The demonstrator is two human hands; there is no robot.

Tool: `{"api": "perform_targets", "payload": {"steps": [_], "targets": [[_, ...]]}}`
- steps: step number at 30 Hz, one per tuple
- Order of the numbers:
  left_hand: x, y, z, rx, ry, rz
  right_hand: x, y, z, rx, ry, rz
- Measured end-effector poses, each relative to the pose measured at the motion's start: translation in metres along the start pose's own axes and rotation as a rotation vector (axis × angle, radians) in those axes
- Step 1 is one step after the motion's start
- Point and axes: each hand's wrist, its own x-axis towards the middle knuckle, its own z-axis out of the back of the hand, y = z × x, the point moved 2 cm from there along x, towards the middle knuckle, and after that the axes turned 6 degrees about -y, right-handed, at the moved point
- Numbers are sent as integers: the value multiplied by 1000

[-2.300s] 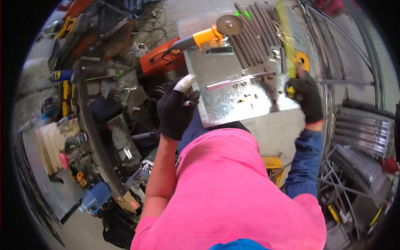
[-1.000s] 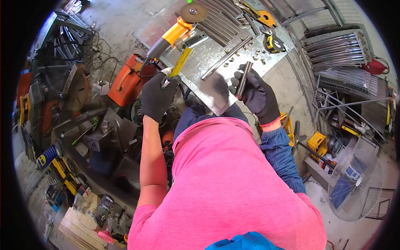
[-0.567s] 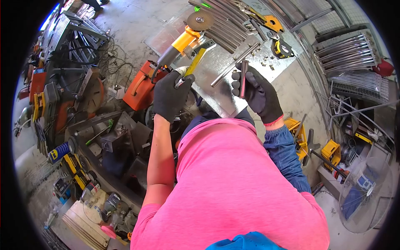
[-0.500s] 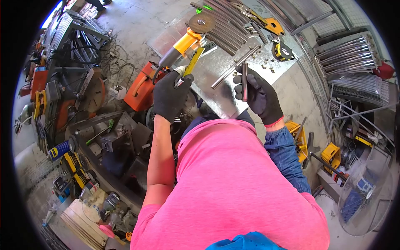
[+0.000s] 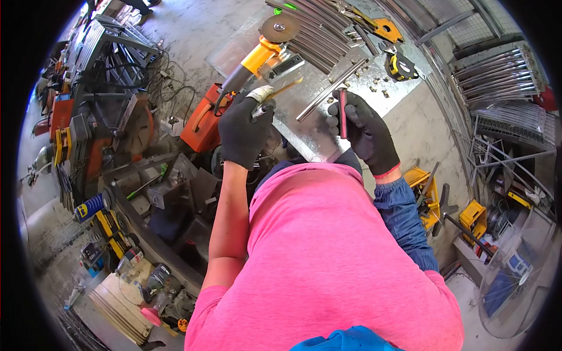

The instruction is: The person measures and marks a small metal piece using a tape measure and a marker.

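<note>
My left hand [image 5: 244, 130], in a dark glove, is closed on a thin yellow strip [image 5: 287, 87], seen nearly edge-on and pointing up and right. Pale material covers the thumb side of that glove. Opposite, my gloved right hand [image 5: 369, 130] grips a short metal tube [image 5: 343, 114] upright, its surface reflecting pink. Between and beyond the hands, a longer metal tube [image 5: 331, 90] lies slantwise on the shiny metal sheet [image 5: 310, 131]. An orange angle grinder [image 5: 257, 57] with a round disc [image 5: 280, 28] rests past my left hand.
Several metal tubes [image 5: 316, 38] lie side by side at the far end. A tape measure [image 5: 400, 67] and small metal pieces [image 5: 374, 88] are at the right. An orange-red box [image 5: 202, 120] stands left, near loose cables [image 5: 170, 88]. A fan [image 5: 518, 275] stands lower right.
The yellow strip in my left hand has turned from showing its flat face to nearly edge-on. My right hand keeps its hold on the short tube, which tilts slightly differently.
</note>
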Motion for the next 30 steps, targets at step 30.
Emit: {"api": "perform_targets", "payload": {"steps": [30], "targets": [[-12, 9, 13, -241, -189, 111, -15, 9, -34, -1124, -263, 761]]}}
